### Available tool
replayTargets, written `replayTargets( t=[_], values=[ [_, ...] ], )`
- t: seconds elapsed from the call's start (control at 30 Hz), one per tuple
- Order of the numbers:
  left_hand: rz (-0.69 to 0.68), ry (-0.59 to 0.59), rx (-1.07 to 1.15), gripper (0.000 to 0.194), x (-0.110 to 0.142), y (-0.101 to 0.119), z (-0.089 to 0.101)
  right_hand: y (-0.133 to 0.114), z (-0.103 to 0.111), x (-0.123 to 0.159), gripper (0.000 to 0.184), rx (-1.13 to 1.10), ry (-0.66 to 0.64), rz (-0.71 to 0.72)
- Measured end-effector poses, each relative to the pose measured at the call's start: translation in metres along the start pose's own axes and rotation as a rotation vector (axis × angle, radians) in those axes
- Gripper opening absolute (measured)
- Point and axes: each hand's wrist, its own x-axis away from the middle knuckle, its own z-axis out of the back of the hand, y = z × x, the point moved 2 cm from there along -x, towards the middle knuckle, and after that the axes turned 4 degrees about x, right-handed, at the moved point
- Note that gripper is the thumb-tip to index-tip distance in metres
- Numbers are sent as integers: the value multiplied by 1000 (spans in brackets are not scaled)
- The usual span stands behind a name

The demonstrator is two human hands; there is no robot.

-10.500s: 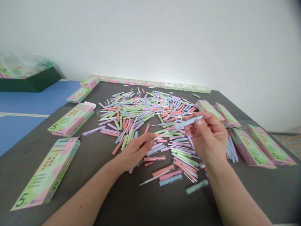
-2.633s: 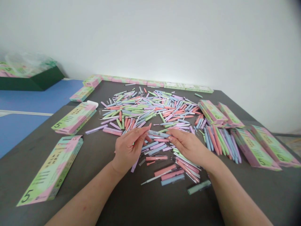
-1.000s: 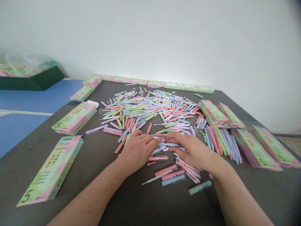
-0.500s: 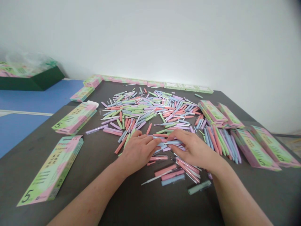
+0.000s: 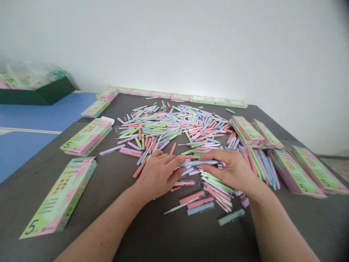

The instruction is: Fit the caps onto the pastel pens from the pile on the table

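Note:
Between my two hands, just above the scattered pen parts, is a light blue pen (image 5: 193,163) lying crosswise. My left hand (image 5: 160,174) pinches its left end between thumb and fingers. Its right end is in the pinch of my right hand (image 5: 231,169), whose fingers partly cover it. Below the hands lie loose pen parts: red and white pieces (image 5: 218,196), pink barrels (image 5: 200,202), a blue cap (image 5: 201,209) and a green cap (image 5: 231,217). Beyond them spreads a large heap of pastel pen parts (image 5: 169,123).
Printed pen boxes stand at the left (image 5: 60,193) and right (image 5: 297,171), with a row of boxes (image 5: 180,97) along the back edge. A row of sorted barrels (image 5: 261,163) lies beside the right boxes. On the blue table is a dark green bin (image 5: 40,92).
The white piece that showed between two blue parts is no longer visible; the blue parts now meet. My right hand has shifted slightly right, uncovering green pieces beneath it.

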Motion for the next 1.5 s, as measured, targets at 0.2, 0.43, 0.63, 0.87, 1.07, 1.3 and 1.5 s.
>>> replayTargets(
  t=[0.2,0.43,0.63,0.87,1.07,1.3,1.5],
  values=[
    [-3,43,43,24,-1,2,4,-5,-6,-2,16,-119,88,4],
    [-9,70,59,23,0,1,6,-9,-3,0,25,-151,-6,17],
    [-19,52,84,23,-1,3,8,-4,-6,6,12,-138,38,-62],
    [-45,68,77,21,0,4,10,-6,-10,4,10,-163,67,-71],
    [-58,61,79,20,-1,4,9,-6,-11,6,10,-203,77,-56],
    [-54,47,77,18,0,5,8,-5,-11,6,11,-187,83,-62],
    [-69,55,0,17,0,5,5,-5,-13,6,11,-222,54,-72]
  ],
)
